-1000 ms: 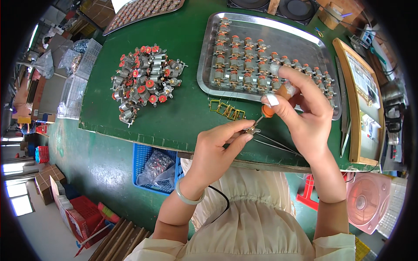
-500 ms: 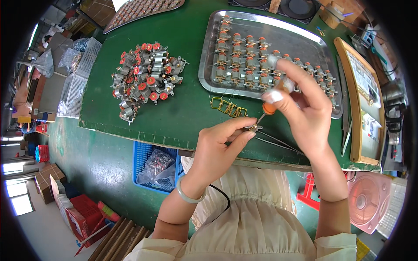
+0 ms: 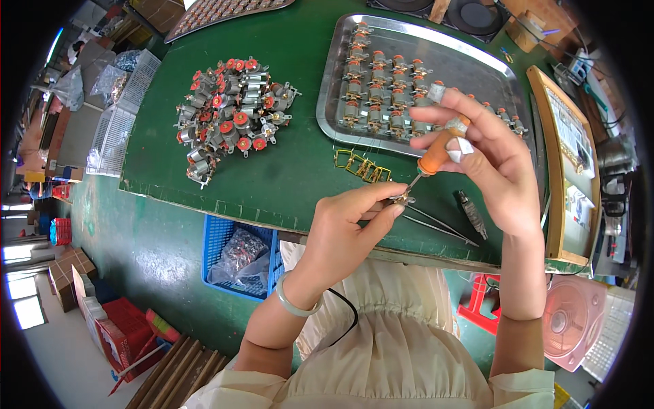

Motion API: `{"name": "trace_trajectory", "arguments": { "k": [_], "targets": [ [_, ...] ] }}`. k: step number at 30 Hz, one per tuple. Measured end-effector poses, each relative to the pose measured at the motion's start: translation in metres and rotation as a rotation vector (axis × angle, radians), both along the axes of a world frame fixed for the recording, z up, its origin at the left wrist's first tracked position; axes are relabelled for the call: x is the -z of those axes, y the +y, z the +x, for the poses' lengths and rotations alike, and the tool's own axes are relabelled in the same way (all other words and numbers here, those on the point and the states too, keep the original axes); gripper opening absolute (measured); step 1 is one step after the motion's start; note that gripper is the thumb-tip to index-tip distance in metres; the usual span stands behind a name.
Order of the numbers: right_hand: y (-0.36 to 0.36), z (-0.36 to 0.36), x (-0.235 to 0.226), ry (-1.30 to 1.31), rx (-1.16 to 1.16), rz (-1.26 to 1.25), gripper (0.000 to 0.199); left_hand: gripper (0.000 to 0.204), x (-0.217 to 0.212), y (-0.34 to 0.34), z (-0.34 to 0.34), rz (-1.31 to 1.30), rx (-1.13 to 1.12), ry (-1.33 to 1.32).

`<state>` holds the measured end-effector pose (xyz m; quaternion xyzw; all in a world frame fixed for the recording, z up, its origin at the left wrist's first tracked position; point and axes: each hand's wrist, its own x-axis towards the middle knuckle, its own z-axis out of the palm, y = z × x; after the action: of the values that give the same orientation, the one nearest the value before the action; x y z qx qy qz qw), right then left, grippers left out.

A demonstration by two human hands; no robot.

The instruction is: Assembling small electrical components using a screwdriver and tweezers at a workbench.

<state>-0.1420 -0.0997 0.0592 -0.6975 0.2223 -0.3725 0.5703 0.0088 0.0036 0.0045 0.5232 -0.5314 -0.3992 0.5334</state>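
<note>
My left hand (image 3: 340,232) pinches a small metal component (image 3: 403,200) between thumb and fingertips, over the table's near edge. Its details are mostly covered by my fingers. My right hand (image 3: 507,180), white tape on some fingertips, holds a screwdriver (image 3: 430,162) by its orange handle. The shaft slants down to the left, its tip at the component. Behind my left hand lie several linked brass-coloured frames (image 3: 361,167). Metal tweezers (image 3: 443,228) rest beside the component, and a dark pen-shaped tool with a knurled grip (image 3: 471,213) lies below my right hand.
A heap of small motor-like cylinders with red tops (image 3: 235,112) sits left on the green table. Similar units stand in rows in a metal tray (image 3: 323,102), partly behind my right hand. A wooden-framed board (image 3: 555,170) borders the right; a blue crate (image 3: 211,255) stands below the front edge.
My right hand has shifted right, its fingers now spread more loosely around the screwdriver's handle. The dark knurled tool has come into view. My left hand keeps its pinch. The view has shifted slightly.
</note>
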Motion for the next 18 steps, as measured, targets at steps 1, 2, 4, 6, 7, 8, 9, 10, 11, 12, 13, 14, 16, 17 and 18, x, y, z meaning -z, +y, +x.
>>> {"name": "trace_trajectory", "arguments": {
  "k": [1, 2, 4, 6, 7, 8, 9, 10, 11, 12, 13, 14, 16, 17, 18],
  "targets": [
    [0.002, -0.001, -0.002, 0.029, -0.005, 0.026, 0.043, 0.025, -0.001, 0.0, 0.0, 0.0, 0.003, 0.004],
    [0.006, 0.003, -0.005, 0.035, 0.028, 0.014, 0.041, 0.025, -0.002, 0.0, 0.001, 0.002, 0.007, -0.018],
    [0.005, 0.002, -0.005, 0.033, 0.028, 0.034, 0.041, 0.024, -0.003, 0.0, 0.002, 0.004, 0.013, -0.038],
    [0.007, 0.003, -0.004, 0.03, 0.029, 0.053, 0.04, 0.024, -0.002, -0.001, 0.003, 0.025, 0.026, -0.083],
    [0.009, 0.005, -0.002, 0.053, 0.124, 0.005, 0.042, 0.024, -0.003, -0.001, 0.002, 0.023, 0.027, -0.083],
    [0.01, 0.005, -0.001, 0.077, 0.219, -0.044, 0.044, 0.024, -0.003, -0.002, 0.0, -0.013, 0.014, -0.072],
    [0.011, 0.004, 0.0, 0.077, 0.221, -0.047, 0.044, 0.024, -0.003, -0.002, -0.001, -0.049, 0.003, -0.061],
    [0.01, 0.005, 0.004, 0.148, 0.276, -0.187, 0.046, 0.024, -0.001, -0.003, -0.002, -0.049, 0.003, -0.06],
    [0.01, 0.006, 0.004, 0.219, 0.33, -0.328, 0.048, 0.023, 0.001, -0.003, -0.002, -0.052, -0.003, -0.03],
    [0.012, 0.006, -0.002, 0.22, 0.33, -0.281, 0.044, 0.023, 0.002, -0.004, -0.003, -0.056, -0.008, 0.001],
    [0.011, 0.006, -0.003, 0.217, 0.319, -0.278, 0.044, 0.023, 0.003, -0.003, -0.002, -0.052, -0.019, -0.002],
    [0.008, 0.003, -0.003, 0.094, 0.192, -0.105, 0.044, 0.023, 0.003, -0.001, 0.0, -0.031, -0.024, 0.0],
    [0.009, 0.001, -0.012, -0.044, 0.076, 0.132, 0.035, 0.023, 0.002, 0.0, 0.0, -0.014, -0.026, 0.007],
    [0.007, -0.002, -0.017, -0.04, 0.08, 0.127, 0.035, 0.023, 0.001, -0.001, 0.0, -0.01, -0.02, 0.008],
    [0.004, -0.007, -0.021, 0.087, 0.062, 0.088, 0.031, 0.024, -0.001, -0.001, -0.001, -0.006, -0.015, 0.008]
  ]
}}
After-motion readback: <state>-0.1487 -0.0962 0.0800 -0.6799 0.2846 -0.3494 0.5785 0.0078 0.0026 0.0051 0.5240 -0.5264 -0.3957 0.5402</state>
